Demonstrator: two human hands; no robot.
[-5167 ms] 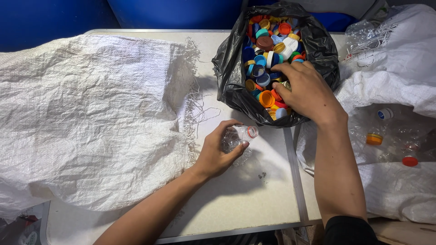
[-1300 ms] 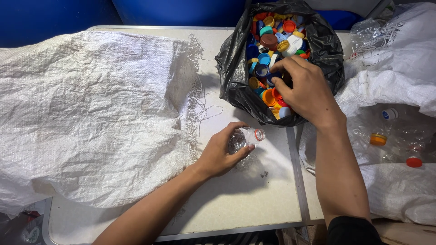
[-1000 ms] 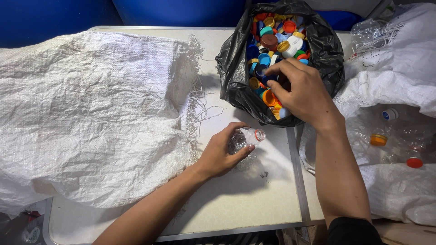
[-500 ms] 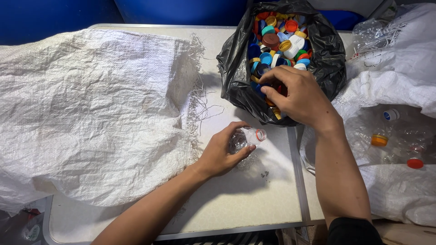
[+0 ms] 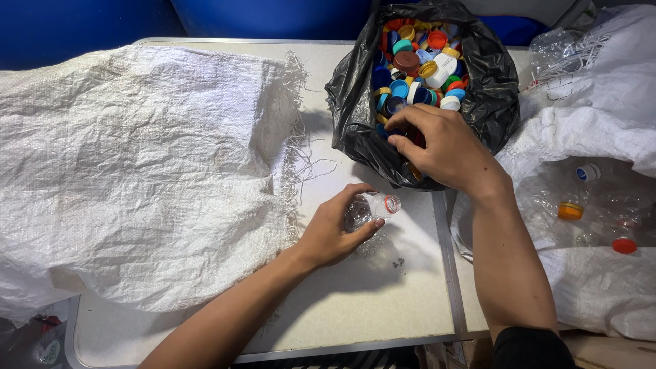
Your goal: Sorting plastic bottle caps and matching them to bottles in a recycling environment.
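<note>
A: What is the left hand (image 5: 331,229) doing?

B: It is wrapped around a small crushed clear plastic bottle (image 5: 369,208) lying on its side on the white table (image 5: 383,301), just below the middle of the frame. The bottle's open neck, ringed in orange, points right, towards the black bag (image 5: 488,102).

A: And the right hand (image 5: 444,147)?

B: It reaches into the black plastic bag at upper centre, fingers curled and pinched together among the bottle caps (image 5: 420,58) (blue, red, orange, white, yellow, green, all heaped together). Whether a cap sits between the fingertips, I cannot tell; they are half buried in the pile.

A: What lies around them?

B: A white woven sack (image 5: 137,178) spreads over the left half of the table, its frayed edge (image 5: 297,150) trailing loose threads just beside the left hand. At the right edge of the frame, another white sack (image 5: 601,116) holds clear bottles with an orange cap (image 5: 570,210), a red one (image 5: 624,245) and a blue-and-white one (image 5: 586,172).
</note>
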